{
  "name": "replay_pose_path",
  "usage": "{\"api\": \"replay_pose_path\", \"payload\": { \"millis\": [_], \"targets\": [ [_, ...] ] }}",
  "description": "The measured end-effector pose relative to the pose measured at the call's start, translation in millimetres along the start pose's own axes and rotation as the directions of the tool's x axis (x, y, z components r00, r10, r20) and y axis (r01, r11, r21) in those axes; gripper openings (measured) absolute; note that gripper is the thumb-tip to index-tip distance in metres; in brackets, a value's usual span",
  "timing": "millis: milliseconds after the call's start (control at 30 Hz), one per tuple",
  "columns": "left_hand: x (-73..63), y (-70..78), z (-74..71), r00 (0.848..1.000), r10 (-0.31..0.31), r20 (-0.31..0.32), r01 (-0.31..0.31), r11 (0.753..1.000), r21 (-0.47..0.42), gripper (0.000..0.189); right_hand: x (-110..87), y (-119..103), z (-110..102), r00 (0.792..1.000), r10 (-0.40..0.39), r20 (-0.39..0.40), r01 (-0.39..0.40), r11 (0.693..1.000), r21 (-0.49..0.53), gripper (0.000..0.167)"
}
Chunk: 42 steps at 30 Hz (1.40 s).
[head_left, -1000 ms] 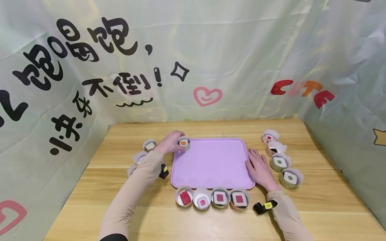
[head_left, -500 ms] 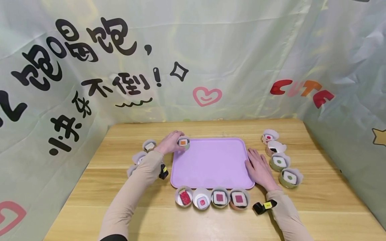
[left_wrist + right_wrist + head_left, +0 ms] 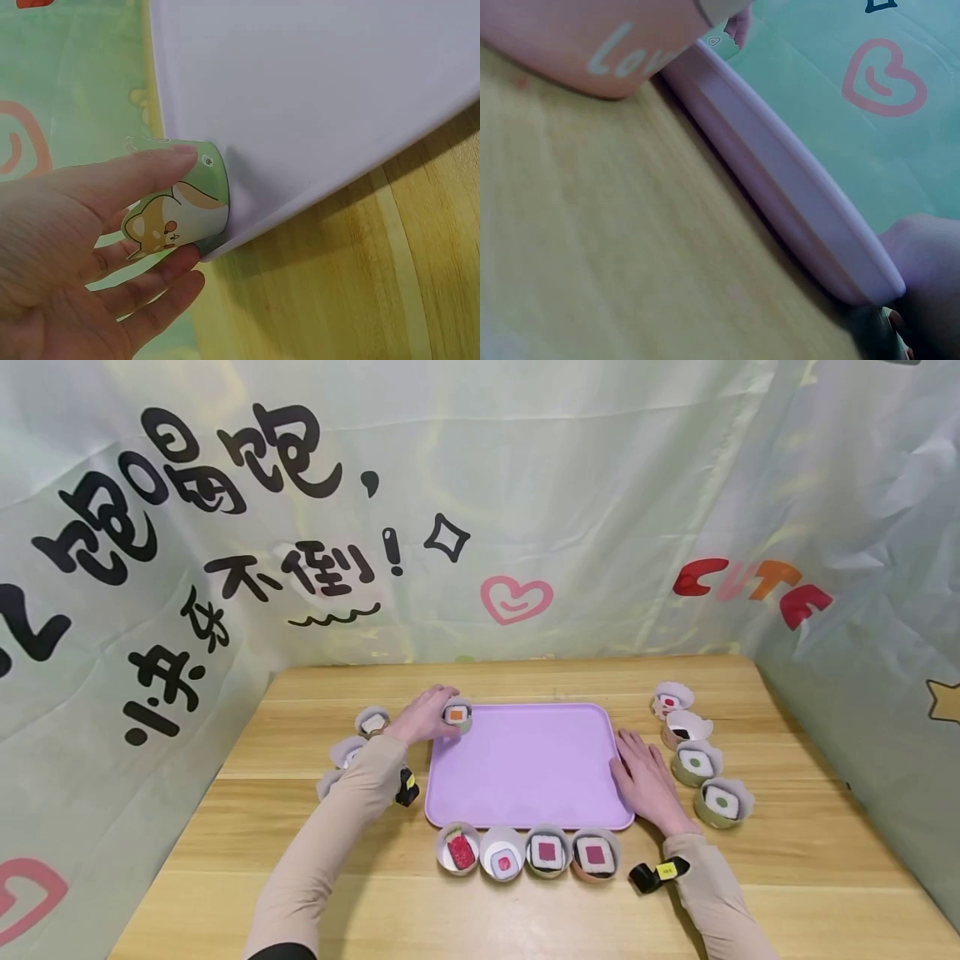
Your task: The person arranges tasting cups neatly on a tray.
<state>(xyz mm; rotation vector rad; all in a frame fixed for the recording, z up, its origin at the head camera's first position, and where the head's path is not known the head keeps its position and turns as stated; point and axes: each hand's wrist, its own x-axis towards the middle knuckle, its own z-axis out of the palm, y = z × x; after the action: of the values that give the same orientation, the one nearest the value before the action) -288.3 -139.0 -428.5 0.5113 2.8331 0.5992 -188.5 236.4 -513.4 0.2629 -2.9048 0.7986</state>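
Note:
My left hand grips a small green paper cup with a cartoon dog on it, thumb on one side and fingers round the other. A white sushi-like square with an orange centre shows inside that cup. The cup is at the far left corner of a purple tray; in the left wrist view its base meets the tray's corner. My right hand rests at the tray's right edge, fingers straight and holding nothing. In the right wrist view the tray's side wall runs past that hand.
Several cups with sushi-like pieces line the tray's front edge, among them a cup with a red piece. Several more stand at the right, including a green one. At the left, cups such as one grey-rimmed cup are partly hidden by my arm.

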Motion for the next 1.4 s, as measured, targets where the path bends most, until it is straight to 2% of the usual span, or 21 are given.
{"api": "replay_pose_path", "payload": {
  "millis": [300,500,700,1000,1233,1400],
  "targets": [
    [-2.4,-2.9,-3.7,1.0,0.021,0.002,-0.021,1.0,0.001,0.084,0.2,1,-1,1.0,-0.004,0.001,0.004,1.0,0.002,0.053],
    [-12.7,0.0,-16.0,1.0,0.003,0.018,-0.003,1.0,0.006,0.092,0.6,1,-1,1.0,-0.003,-0.002,0.003,1.0,-0.002,0.053],
    [-22.2,-5.1,-26.5,0.999,0.002,0.041,-0.002,1.0,-0.001,0.093,-0.1,-1,-1,1.0,-0.006,-0.004,0.006,1.0,0.005,0.052],
    [-40.0,-21.8,-47.4,0.999,-0.033,0.041,0.034,0.999,-0.015,0.094,0.8,0,-1,1.0,-0.005,-0.001,0.005,1.0,0.002,0.053],
    [-48.6,-39.6,-65.5,0.996,-0.09,0.028,0.093,0.986,-0.138,0.089,1.5,0,-1,1.0,-0.003,-0.001,0.003,1.0,0.001,0.053],
    [-52.6,-50.3,-73.8,0.989,-0.143,0.021,0.145,0.974,-0.173,0.084,0.9,0,-1,1.0,0.0,0.001,0.0,1.0,-0.001,0.053]
  ]
}}
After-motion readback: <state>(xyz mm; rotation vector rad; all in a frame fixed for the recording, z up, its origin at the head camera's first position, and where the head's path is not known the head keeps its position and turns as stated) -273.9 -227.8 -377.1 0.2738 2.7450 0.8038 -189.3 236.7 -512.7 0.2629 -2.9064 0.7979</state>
